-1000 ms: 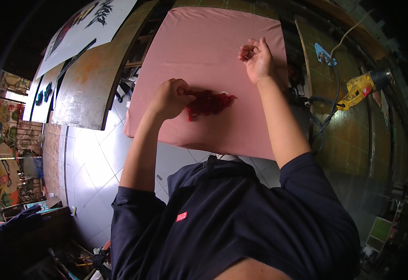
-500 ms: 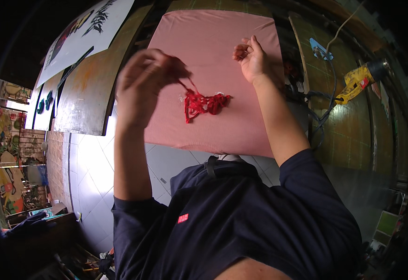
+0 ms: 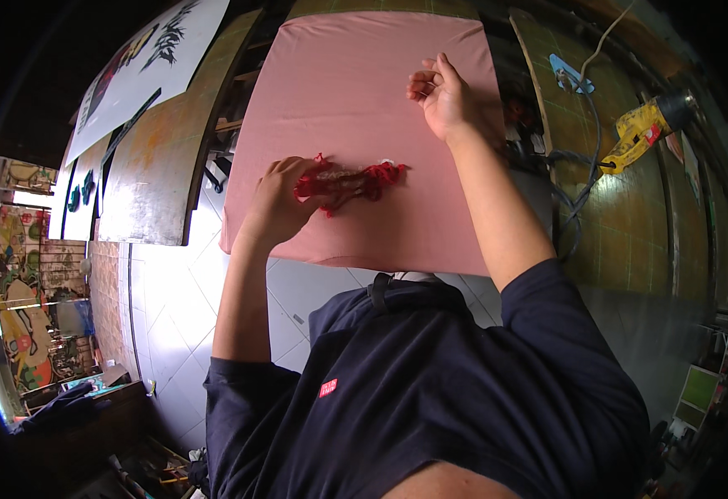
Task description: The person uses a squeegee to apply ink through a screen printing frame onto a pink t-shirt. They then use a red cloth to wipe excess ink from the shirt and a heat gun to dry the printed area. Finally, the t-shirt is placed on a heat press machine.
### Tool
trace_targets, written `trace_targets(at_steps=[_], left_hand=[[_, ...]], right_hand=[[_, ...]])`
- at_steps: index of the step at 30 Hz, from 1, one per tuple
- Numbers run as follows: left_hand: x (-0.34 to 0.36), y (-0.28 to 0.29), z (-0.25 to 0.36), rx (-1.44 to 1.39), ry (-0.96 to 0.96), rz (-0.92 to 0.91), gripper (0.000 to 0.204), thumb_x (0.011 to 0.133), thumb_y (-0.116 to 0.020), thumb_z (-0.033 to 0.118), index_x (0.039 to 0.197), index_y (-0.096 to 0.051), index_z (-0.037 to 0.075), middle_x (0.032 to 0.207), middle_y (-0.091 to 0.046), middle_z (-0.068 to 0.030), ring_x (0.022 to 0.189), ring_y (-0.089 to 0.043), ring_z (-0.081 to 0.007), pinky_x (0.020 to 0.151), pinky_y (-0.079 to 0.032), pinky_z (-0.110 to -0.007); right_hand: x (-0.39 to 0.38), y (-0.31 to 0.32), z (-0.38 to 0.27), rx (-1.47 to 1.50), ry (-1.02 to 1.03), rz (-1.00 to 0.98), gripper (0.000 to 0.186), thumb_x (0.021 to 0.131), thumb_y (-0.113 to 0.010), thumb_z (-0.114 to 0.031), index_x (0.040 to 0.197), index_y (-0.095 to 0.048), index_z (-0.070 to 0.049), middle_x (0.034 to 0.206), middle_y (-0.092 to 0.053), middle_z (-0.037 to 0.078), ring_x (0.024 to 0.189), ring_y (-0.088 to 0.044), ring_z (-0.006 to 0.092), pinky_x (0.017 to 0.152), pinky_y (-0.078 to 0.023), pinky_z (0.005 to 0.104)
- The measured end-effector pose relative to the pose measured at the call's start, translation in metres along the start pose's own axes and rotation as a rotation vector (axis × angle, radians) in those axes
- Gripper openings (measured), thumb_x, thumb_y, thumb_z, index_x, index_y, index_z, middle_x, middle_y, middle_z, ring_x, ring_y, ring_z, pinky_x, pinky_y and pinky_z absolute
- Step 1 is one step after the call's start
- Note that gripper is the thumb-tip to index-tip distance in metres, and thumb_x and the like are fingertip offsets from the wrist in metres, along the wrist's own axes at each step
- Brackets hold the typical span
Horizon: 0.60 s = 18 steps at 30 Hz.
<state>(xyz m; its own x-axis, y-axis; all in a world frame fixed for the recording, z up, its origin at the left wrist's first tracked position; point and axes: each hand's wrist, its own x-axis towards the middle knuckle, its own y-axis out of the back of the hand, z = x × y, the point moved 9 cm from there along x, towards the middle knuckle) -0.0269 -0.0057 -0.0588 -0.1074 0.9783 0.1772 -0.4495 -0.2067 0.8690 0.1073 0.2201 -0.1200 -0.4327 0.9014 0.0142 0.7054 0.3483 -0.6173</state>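
Note:
A tangled heap of thin red strips, like cord or cut fabric (image 3: 372,183), lies on the pink cloth-covered board (image 3: 364,91). At its left end my left hand (image 3: 285,195) is closed round part of the tangle, and the back of the hand hides some of the fingers. Pale bits show in and beside the red strands. My right hand (image 3: 443,96) is raised over the board's right side, palm turned inward. Its fingers are loosely bent, with the thumb apart and nothing in the hand.
On the right-hand boards (image 3: 622,224) lie a yellow heat gun (image 3: 638,137) with a dark cable and a small blue object (image 3: 572,73). A printed white sheet (image 3: 143,66) rests on the wooden board (image 3: 148,183) at left. Pale floor tiles (image 3: 173,308) show below.
My left hand has come down from above the board onto the left end of the red tangle, bringing its bunch of strands along. My right hand has shifted slightly up and left.

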Motion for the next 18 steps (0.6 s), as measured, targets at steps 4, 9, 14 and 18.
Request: trace_targets(at_steps=[4, 9, 14, 18], left_hand=[[0.003, 0.006, 0.008, -0.104, 0.065, 0.005, 0.018, 0.077, -0.063, 0.007, 0.093, -0.061, 0.001, 0.095, -0.06, -0.0127, 0.087, -0.059, -0.0214, 0.079, -0.045, -0.032], [0.0, 0.084, 0.022, -0.821, 0.004, 0.45, 0.018, 0.085, -0.057, 0.007, 0.101, -0.057, -0.001, 0.089, -0.063, -0.0072, 0.079, -0.059, -0.0109, 0.068, -0.047, -0.024], [-0.006, 0.101, 0.023, -0.804, -0.02, 0.547, 0.019, 0.085, -0.057, 0.006, 0.102, -0.057, -0.001, 0.093, -0.063, -0.0087, 0.082, -0.06, -0.0119, 0.073, -0.048, -0.024], [0.0, 0.033, 0.001, -0.059, 0.091, 0.128, 0.044, 0.074, -0.068, 0.016, 0.113, -0.054, 0.003, 0.107, -0.059, -0.0141, 0.099, -0.057, -0.0263, 0.086, -0.045, -0.034]], right_hand=[[-0.001, 0.001, -0.001, -0.026, 0.011, -0.001, 0.048, 0.083, -0.053, -0.044, 0.102, -0.043, -0.002, 0.077, -0.055, 0.011, 0.067, -0.053, 0.0181, 0.066, -0.044, 0.0328], [0.0, 0.002, -0.001, -0.028, 0.016, -0.006, 0.048, 0.083, -0.053, -0.045, 0.102, -0.043, -0.002, 0.077, -0.055, 0.011, 0.067, -0.053, 0.0178, 0.066, -0.044, 0.0323], [0.0, 0.003, -0.004, 0.023, 0.025, 0.018, 0.038, 0.087, -0.049, -0.037, 0.099, -0.044, -0.001, 0.071, -0.055, 0.011, 0.061, -0.054, 0.0207, 0.059, -0.045, 0.0345], [0.0, 0.0, -0.001, -0.016, 0.011, -0.004, 0.045, 0.084, -0.052, -0.043, 0.101, -0.043, -0.002, 0.077, -0.055, 0.012, 0.066, -0.053, 0.0183, 0.065, -0.044, 0.0325]])
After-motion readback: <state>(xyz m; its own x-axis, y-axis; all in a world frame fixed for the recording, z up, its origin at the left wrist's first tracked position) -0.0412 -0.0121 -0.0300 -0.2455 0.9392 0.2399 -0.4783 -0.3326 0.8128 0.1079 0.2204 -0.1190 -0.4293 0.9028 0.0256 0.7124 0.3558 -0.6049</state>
